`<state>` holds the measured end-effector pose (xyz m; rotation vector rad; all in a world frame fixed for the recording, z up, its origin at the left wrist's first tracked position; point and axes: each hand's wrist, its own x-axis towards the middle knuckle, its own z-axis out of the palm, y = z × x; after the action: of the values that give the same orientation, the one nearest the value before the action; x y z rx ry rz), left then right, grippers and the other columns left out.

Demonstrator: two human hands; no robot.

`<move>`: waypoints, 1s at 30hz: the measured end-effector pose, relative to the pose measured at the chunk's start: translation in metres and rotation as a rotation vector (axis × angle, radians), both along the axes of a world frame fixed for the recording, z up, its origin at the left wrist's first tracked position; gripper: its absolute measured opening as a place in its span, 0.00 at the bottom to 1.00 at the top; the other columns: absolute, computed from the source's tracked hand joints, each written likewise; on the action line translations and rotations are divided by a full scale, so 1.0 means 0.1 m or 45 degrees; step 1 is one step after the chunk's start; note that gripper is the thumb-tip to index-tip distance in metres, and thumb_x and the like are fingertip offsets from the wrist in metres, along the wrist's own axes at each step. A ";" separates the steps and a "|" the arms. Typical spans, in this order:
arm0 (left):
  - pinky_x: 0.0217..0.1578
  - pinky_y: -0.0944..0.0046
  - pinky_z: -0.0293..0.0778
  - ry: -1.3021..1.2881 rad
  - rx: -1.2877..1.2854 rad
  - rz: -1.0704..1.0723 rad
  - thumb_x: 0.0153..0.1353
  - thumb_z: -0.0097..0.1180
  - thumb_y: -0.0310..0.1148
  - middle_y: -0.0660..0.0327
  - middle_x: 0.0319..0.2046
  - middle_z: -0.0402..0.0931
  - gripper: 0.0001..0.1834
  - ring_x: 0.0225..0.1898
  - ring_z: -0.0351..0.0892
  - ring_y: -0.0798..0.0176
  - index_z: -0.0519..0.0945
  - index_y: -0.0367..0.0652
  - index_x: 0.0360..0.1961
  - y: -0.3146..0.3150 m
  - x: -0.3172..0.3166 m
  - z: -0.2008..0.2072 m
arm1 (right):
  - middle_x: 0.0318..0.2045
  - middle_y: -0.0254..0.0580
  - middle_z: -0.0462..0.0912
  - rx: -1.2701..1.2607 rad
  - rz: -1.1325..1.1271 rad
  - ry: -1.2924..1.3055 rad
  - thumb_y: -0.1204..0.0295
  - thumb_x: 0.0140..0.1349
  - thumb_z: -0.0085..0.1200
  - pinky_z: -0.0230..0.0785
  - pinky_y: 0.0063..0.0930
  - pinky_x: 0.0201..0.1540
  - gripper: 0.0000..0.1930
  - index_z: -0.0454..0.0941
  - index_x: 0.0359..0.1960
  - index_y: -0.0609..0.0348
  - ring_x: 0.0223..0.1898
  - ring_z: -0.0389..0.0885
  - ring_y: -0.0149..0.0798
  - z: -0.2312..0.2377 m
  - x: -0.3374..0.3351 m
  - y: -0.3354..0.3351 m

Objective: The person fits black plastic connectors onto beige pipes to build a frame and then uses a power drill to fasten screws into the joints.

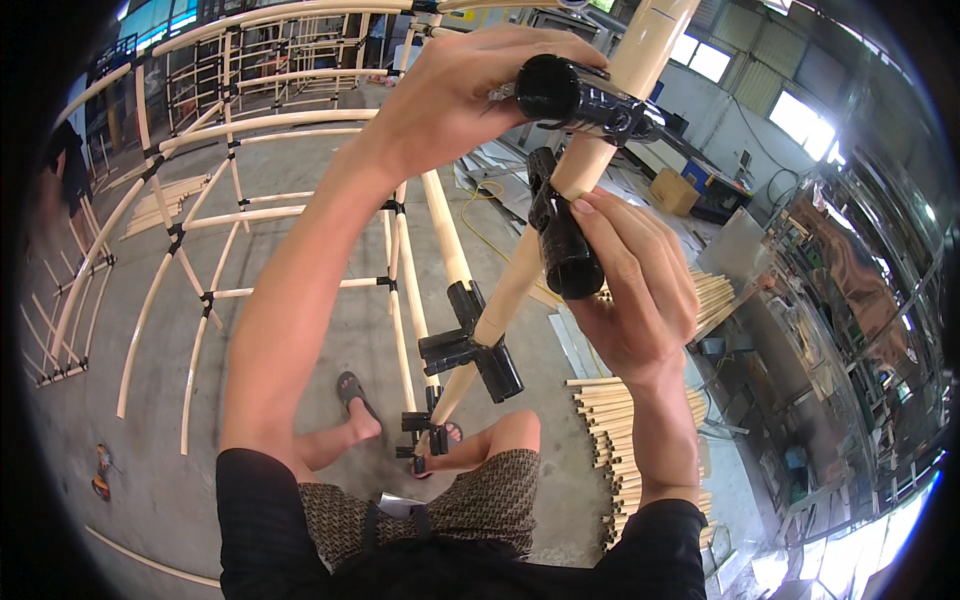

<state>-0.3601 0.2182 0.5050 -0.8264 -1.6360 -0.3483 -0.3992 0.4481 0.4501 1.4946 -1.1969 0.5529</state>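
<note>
A long cream-coloured pipe [650,45] slants from the top right down to the floor between my feet. My left hand [455,90] is closed on an upper black pipe joint [590,100] that sits around this pipe; some fingertips are hidden behind it. Just below, my right hand [640,275] pinches a second black pipe joint [565,230] lying against the pipe, with the thumb out of sight. Further down, another black joint [480,345] is fixed on the same pipe. Close beside it stands a second cream pipe [445,225], also with black fittings.
Frames of cream pipes with black joints [175,238] fill the left side. Many loose pipes [620,450] lie stacked on the floor at right. A cordless drill [103,472] rests at lower left. A cardboard box [673,190] and a metal-laden bench stand at right.
</note>
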 end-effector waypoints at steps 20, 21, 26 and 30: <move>0.37 0.57 0.75 -0.075 -0.383 0.540 0.49 0.69 0.29 0.55 0.39 0.85 0.24 0.38 0.83 0.49 0.84 0.42 0.51 0.14 0.49 0.39 | 0.43 0.51 0.86 0.002 0.023 -0.024 0.81 0.41 0.69 0.79 0.38 0.49 0.25 0.82 0.46 0.68 0.46 0.86 0.51 0.04 0.02 0.03; 0.38 0.57 0.75 -0.067 -0.366 0.513 0.49 0.69 0.29 0.55 0.39 0.85 0.24 0.39 0.83 0.49 0.84 0.42 0.51 0.16 0.49 0.39 | 0.43 0.51 0.86 -0.001 0.018 -0.019 0.81 0.41 0.69 0.79 0.38 0.49 0.24 0.82 0.46 0.69 0.46 0.86 0.51 0.04 0.03 0.04; 0.44 0.58 0.78 -0.072 -0.326 0.547 0.47 0.69 0.23 0.53 0.44 0.85 0.24 0.42 0.84 0.49 0.84 0.41 0.50 0.19 0.49 0.34 | 0.42 0.51 0.86 0.004 0.007 -0.011 0.80 0.42 0.69 0.80 0.38 0.48 0.22 0.83 0.44 0.69 0.46 0.87 0.51 0.03 0.01 0.03; 0.59 0.57 0.78 0.003 -0.223 0.223 0.58 0.68 0.33 0.54 0.45 0.87 0.18 0.50 0.86 0.51 0.85 0.49 0.51 -0.05 0.16 0.27 | 0.43 0.51 0.85 0.004 0.044 -0.009 0.80 0.42 0.68 0.79 0.39 0.48 0.23 0.81 0.44 0.70 0.46 0.86 0.52 0.03 0.03 0.01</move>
<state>-0.3439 0.2134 0.5324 -0.8056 -1.7398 -0.0819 -0.3963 0.4492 0.4527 1.5197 -1.1801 0.5801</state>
